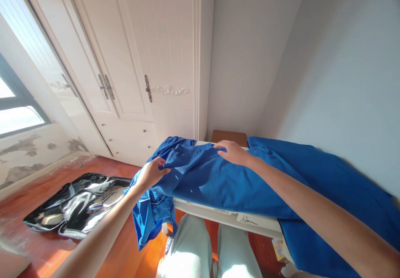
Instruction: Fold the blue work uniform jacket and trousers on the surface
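Observation:
A pair of blue trousers [231,182] lies stretched along a narrow white bench-like surface [200,210], its gathered waistband at the left end. At that end my left hand [151,173] pinches the waistband's near corner between thumb and fingers. My right hand [234,152] rests at the cloth's far edge, fingertips on the fabric, thumb and fingers apart. Under the trousers on the left, another blue garment [154,213] with light piping hangs over the edge. More blue cloth [318,169] spreads to the right, partly behind my right forearm.
On the wooden floor [125,255] at left lies an open black suitcase [78,205] with clothes inside. A white wardrobe [131,53] stands ahead, and a grey wall [337,82] bounds the right. A brown wooden piece [229,136] sits behind the bench. My legs [190,244] are close below it.

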`<action>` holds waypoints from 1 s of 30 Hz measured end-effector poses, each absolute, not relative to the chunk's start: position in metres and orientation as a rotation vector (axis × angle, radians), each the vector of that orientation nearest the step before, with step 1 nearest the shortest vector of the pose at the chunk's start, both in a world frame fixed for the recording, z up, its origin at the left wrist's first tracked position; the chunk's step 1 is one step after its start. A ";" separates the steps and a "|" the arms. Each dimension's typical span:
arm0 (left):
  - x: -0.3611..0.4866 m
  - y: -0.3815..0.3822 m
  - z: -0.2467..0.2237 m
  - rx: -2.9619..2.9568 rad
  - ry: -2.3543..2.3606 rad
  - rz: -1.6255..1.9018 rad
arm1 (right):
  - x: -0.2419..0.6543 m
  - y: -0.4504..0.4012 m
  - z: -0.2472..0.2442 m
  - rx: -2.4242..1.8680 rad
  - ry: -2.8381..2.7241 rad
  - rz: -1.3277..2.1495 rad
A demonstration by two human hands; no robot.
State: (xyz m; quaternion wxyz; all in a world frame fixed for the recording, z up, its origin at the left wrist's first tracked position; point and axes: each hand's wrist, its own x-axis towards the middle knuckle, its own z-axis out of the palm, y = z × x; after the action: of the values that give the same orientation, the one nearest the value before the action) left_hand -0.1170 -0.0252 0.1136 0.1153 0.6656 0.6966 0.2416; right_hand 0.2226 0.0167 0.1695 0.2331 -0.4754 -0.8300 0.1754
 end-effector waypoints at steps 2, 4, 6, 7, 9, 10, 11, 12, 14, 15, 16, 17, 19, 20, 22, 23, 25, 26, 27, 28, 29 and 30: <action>-0.117 -0.026 0.112 1.897 2.012 0.807 | 0.172 0.052 0.161 -1.260 -2.315 0.553; -0.119 -0.029 0.107 1.803 1.981 0.916 | 0.129 0.087 0.150 -1.217 -2.359 0.645; -0.123 -0.031 0.102 1.704 1.895 0.994 | 0.095 0.116 0.138 -1.180 -2.397 0.733; -0.126 -0.032 0.100 1.661 1.842 1.031 | 0.081 0.129 0.132 -1.170 -2.411 0.771; -0.131 -0.032 0.096 1.591 1.758 1.114 | 0.060 0.151 0.120 -1.167 -2.431 0.837; -0.134 -0.032 0.094 1.564 1.733 1.148 | 0.052 0.160 0.115 -1.173 -2.440 0.866; -0.136 -0.032 0.093 1.541 1.714 1.169 | 0.046 0.168 0.110 -1.180 -2.450 0.896; -0.138 -0.032 0.091 1.521 1.699 1.183 | 0.041 0.175 0.105 -1.185 -2.464 0.924; -0.140 -0.033 0.088 1.500 1.665 1.200 | 0.034 0.187 0.097 -1.186 -2.482 0.966; -0.141 -0.033 0.086 1.491 1.661 1.215 | 0.032 0.194 0.095 -1.184 -2.478 0.972; -0.141 -0.032 0.084 1.478 1.672 1.237 | 0.031 0.200 0.094 -1.186 -2.460 0.965; -0.141 -0.031 0.081 1.462 1.696 1.265 | 0.030 0.207 0.094 -1.194 -2.429 0.948; -0.141 -0.027 0.075 1.416 1.764 1.327 | 0.032 0.221 0.095 -1.239 -2.348 0.893; -0.141 -0.025 0.071 1.386 1.797 1.358 | 0.034 0.228 0.094 -1.278 -2.312 0.862; -0.141 -0.025 0.063 1.338 1.831 1.412 | 0.038 0.237 0.089 -1.379 -2.268 0.800; -0.141 -0.028 0.059 1.323 1.836 1.435 | 0.040 0.240 0.085 -1.429 -2.260 0.769; -0.142 -0.039 0.051 1.317 1.854 1.479 | 0.041 0.240 0.072 -1.510 -2.262 0.707; -0.142 -0.047 0.048 1.321 1.874 1.499 | 0.039 0.239 0.065 -1.539 -2.269 0.678; -0.143 -0.057 0.044 1.324 1.898 1.512 | 0.037 0.238 0.058 -1.560 -2.277 0.651; -0.143 -0.066 0.041 1.315 1.917 1.516 | 0.033 0.236 0.053 -1.575 -2.286 0.625; -0.143 -0.074 0.038 1.284 1.924 1.510 | 0.029 0.236 0.051 -1.584 -2.296 0.601; -0.143 -0.081 0.034 1.226 1.913 1.498 | 0.025 0.236 0.050 -1.586 -2.307 0.578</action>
State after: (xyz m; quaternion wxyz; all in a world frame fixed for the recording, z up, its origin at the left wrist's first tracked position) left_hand -0.1426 -0.0813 0.0344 0.2085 0.4405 0.6876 0.5383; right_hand 0.0247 0.2358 0.0498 0.1410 -0.5494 -0.7989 0.2002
